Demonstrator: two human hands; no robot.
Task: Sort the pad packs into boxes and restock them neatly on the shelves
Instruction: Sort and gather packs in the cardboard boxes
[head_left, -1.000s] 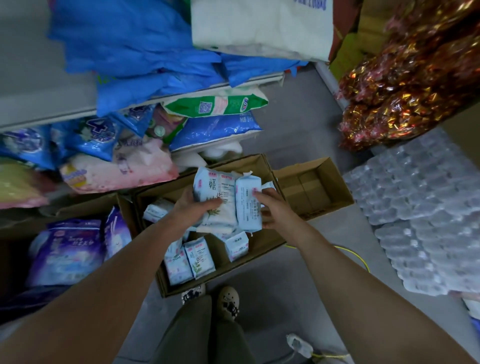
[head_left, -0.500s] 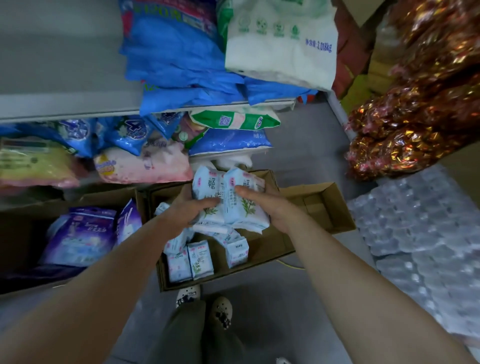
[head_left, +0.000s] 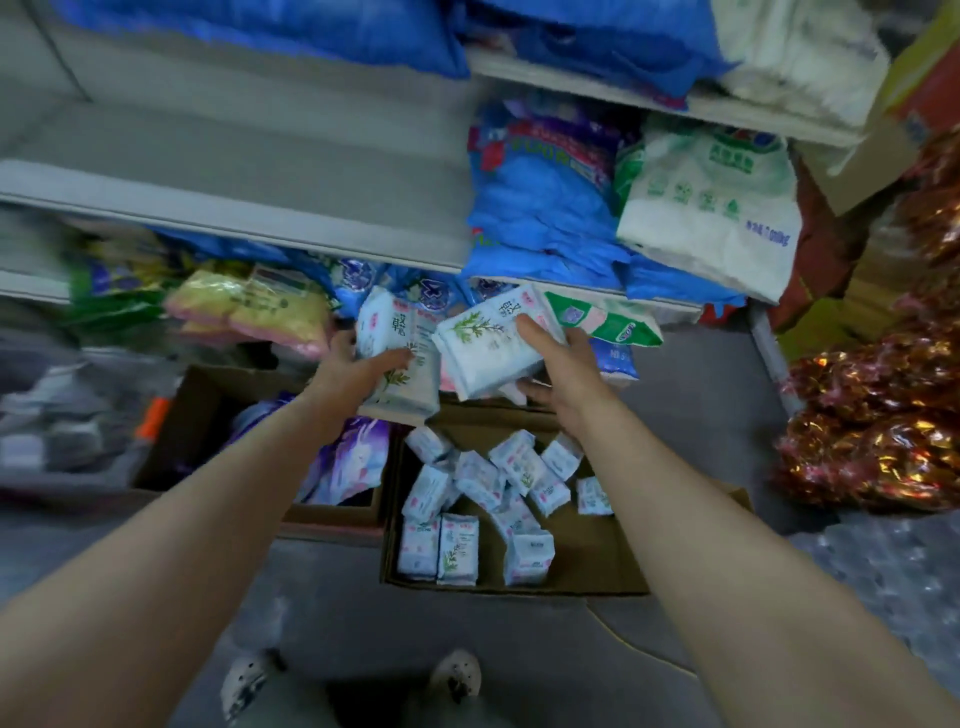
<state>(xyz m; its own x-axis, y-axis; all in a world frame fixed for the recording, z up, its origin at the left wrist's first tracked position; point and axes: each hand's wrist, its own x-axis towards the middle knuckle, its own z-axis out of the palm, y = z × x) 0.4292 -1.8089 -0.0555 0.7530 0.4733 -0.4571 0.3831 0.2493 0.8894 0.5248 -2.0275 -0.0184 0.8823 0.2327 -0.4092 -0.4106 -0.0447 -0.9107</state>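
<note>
The left hand grips an upright pale blue-and-white plastic pad pack. The right hand grips a second, tilted pack. Both packs are held above the far edge of the open brown cardboard box, which contains loose small packs.

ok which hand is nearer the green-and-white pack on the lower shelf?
Right. The right hand, gripping a pad pack, sits just left of the green-and-white pack. The left hand, holding another pad pack, is farther left.
</note>
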